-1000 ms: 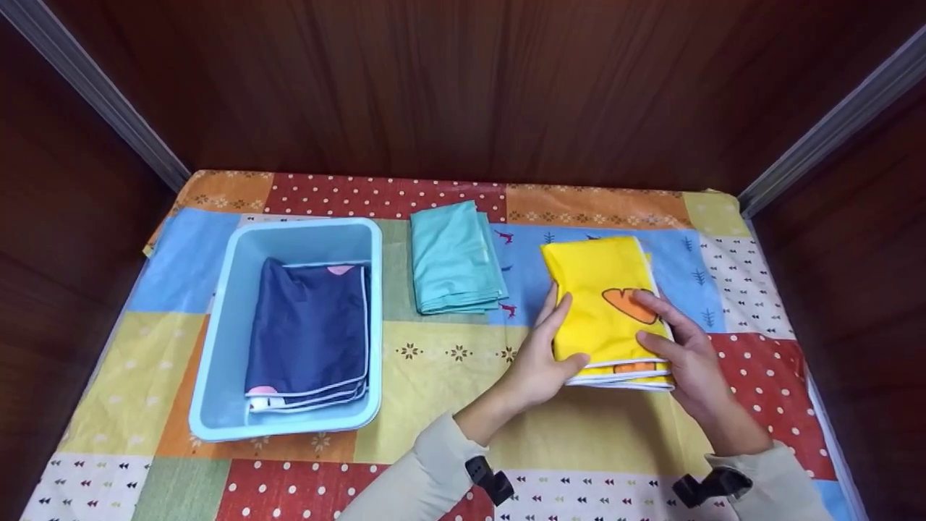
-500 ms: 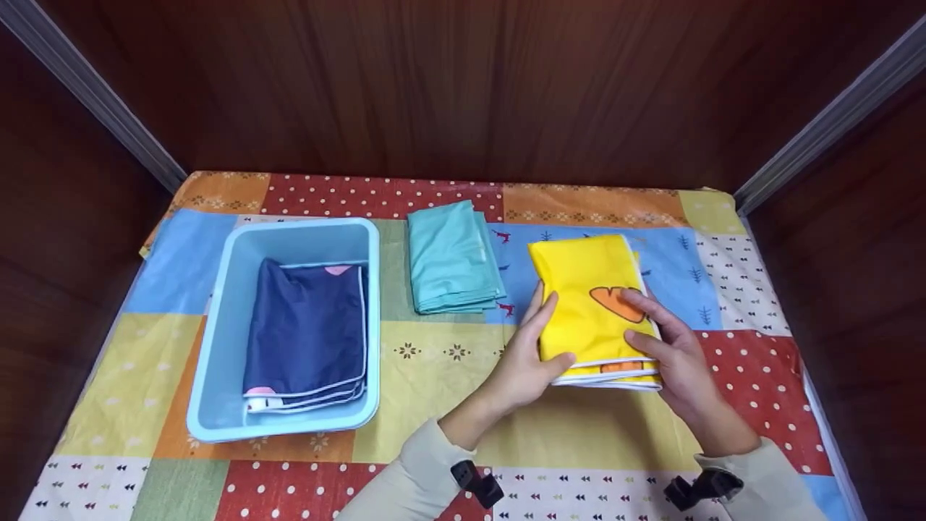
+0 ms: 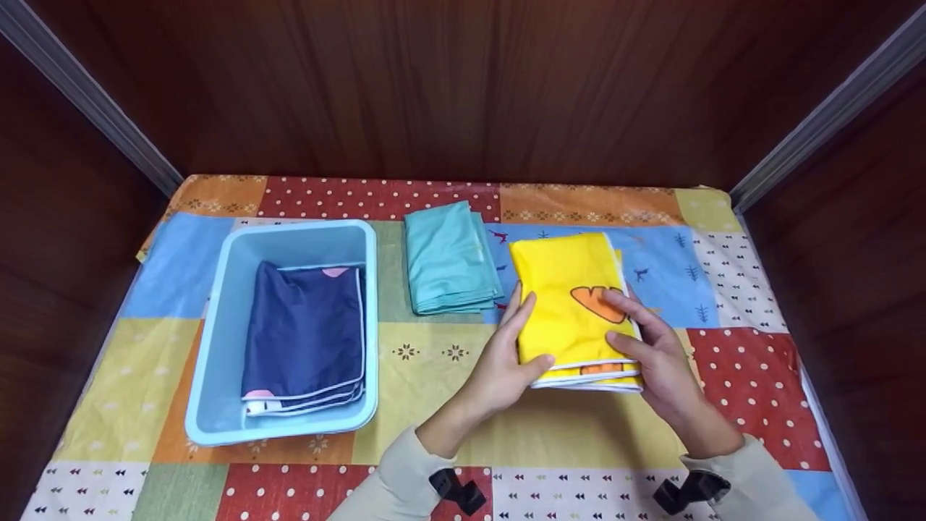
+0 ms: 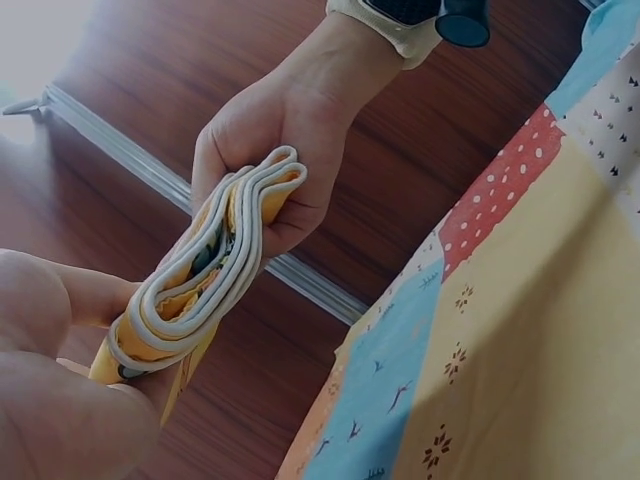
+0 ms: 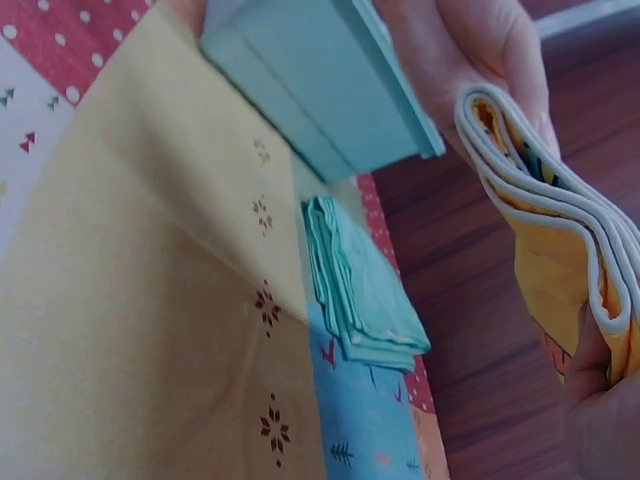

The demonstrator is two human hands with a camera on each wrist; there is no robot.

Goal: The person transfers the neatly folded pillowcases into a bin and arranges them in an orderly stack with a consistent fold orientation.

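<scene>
A folded yellow cloth [image 3: 557,318] with an orange carrot print and white piped edges is held up over the tablecloth in the head view. My left hand [image 3: 503,354] grips its left side, thumb on top near the lower corner. On the opposite side my right hand [image 3: 658,354] holds it, thumb and fingers over the printed face. Seen end-on in the left wrist view, the yellow cloth [image 4: 205,265] shows several folded layers. The right wrist view shows the same cloth [image 5: 560,215] between both hands.
To the left stands a light blue plastic bin [image 3: 371,325] with a folded navy cloth [image 3: 304,333] inside. A folded teal cloth [image 3: 448,260] lies between the bin and the hands. Patchwork tablecloth [image 3: 427,391] covers the table; dark wood panels [image 3: 463,87] enclose its back and sides.
Both hands have moved left with the yellow cloth, bringing it nearer the teal cloth. Their grip looks the same. The bin and the other cloths have stayed in place.
</scene>
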